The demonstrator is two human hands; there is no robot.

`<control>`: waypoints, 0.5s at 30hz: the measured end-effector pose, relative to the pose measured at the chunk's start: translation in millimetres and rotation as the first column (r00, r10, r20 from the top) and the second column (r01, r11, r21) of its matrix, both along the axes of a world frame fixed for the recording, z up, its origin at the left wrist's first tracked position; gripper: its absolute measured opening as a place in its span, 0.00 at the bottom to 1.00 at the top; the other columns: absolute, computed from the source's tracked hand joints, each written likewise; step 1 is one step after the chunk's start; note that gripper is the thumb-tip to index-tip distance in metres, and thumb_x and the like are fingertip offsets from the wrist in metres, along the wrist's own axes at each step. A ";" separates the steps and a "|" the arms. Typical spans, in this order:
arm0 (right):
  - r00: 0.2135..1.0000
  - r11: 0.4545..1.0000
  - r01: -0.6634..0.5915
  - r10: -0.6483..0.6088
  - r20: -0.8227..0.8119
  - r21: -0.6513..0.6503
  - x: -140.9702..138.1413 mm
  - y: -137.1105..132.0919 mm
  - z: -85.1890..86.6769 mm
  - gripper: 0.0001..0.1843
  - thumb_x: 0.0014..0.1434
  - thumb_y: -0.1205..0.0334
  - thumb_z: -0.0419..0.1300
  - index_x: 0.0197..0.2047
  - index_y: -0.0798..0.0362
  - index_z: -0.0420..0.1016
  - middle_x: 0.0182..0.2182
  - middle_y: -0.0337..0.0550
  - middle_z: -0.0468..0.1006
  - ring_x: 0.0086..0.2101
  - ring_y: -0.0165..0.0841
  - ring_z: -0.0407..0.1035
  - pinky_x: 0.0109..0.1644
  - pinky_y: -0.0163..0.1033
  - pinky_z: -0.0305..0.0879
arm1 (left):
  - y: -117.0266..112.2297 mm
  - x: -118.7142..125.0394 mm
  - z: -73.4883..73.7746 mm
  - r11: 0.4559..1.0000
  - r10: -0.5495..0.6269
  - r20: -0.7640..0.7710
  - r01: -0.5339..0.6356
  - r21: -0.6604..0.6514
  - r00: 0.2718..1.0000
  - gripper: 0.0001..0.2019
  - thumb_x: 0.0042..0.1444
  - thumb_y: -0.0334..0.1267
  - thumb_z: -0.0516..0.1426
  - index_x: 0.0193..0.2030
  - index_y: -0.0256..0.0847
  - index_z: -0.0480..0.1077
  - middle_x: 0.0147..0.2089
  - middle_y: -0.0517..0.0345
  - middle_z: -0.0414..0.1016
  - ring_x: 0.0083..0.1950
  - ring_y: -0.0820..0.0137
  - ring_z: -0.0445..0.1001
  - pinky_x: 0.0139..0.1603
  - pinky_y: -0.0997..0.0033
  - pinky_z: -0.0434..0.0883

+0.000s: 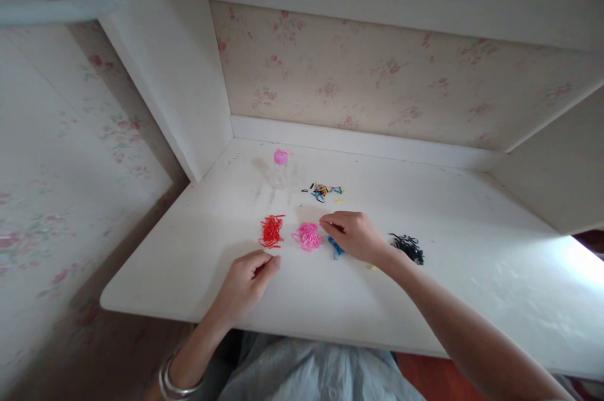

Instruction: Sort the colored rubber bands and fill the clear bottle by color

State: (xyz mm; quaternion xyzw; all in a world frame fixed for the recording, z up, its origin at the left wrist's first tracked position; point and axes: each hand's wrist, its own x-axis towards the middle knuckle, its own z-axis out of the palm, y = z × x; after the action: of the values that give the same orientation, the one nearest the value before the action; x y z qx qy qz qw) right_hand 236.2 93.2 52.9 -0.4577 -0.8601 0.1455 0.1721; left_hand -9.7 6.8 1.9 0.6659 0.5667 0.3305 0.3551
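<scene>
In the head view, we see our right hand (352, 232) with thumb and fingertips pressed together just beside the pink rubber bands (309, 237) and above the blue rubber bands (336, 248), though we cannot tell whether they pinch a band. Our left hand (241, 282) is loosely curled near the red rubber bands (272, 231), and we cannot tell whether its thumb meets the forefinger. On the white desk (189, 250), we have black rubber bands (409, 248) beyond our right wrist, and mixed-colour rubber bands (321, 192) near a clear pink-capped bottle (280, 174) farther back.
</scene>
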 end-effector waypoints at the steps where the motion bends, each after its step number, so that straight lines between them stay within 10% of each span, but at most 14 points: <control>1: 0.997 1.000 0.023 -0.024 -0.071 -0.014 4.7 -7.4 -0.6 0.15 0.63 0.58 0.48 0.37 0.48 0.77 0.33 0.40 0.79 0.32 0.29 0.70 0.34 0.31 0.60 | -0.1 0.7 0.2 1.000 0.005 -0.002 -0.005 -0.007 1.000 0.19 0.61 0.47 0.49 0.22 0.40 0.58 0.22 0.65 0.54 0.25 0.75 0.57 0.27 0.74 0.55; 8: 0.785 0.884 0.439 -0.466 -0.409 -0.164 45.8 -86.6 -45.6 0.15 0.58 0.51 0.55 0.36 0.50 0.79 0.26 0.40 0.78 0.23 0.30 0.67 0.26 0.33 0.63 | 20.4 22.2 39.6 0.986 -0.092 -0.194 0.117 0.120 0.977 0.19 0.62 0.46 0.46 0.23 0.40 0.63 0.22 0.63 0.63 0.26 0.73 0.63 0.29 0.74 0.59; 15: 0.640 0.784 0.563 -0.613 -0.463 -0.260 63.2 -121.5 -62.0 0.15 0.56 0.49 0.57 0.35 0.50 0.79 0.28 0.41 0.79 0.25 0.31 0.68 0.28 0.33 0.64 | 114.6 70.2 49.9 0.930 -0.115 -0.474 0.262 0.258 0.873 0.12 0.60 0.40 0.49 0.39 0.42 0.73 0.43 0.56 0.76 0.43 0.68 0.72 0.45 0.71 0.66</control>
State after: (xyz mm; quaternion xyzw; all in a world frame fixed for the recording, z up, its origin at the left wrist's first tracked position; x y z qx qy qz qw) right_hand 299.4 -28.2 -9.1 -0.6619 -0.5756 0.2395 0.4161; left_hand 60.5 121.4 51.7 0.8247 0.5049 0.2163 0.1347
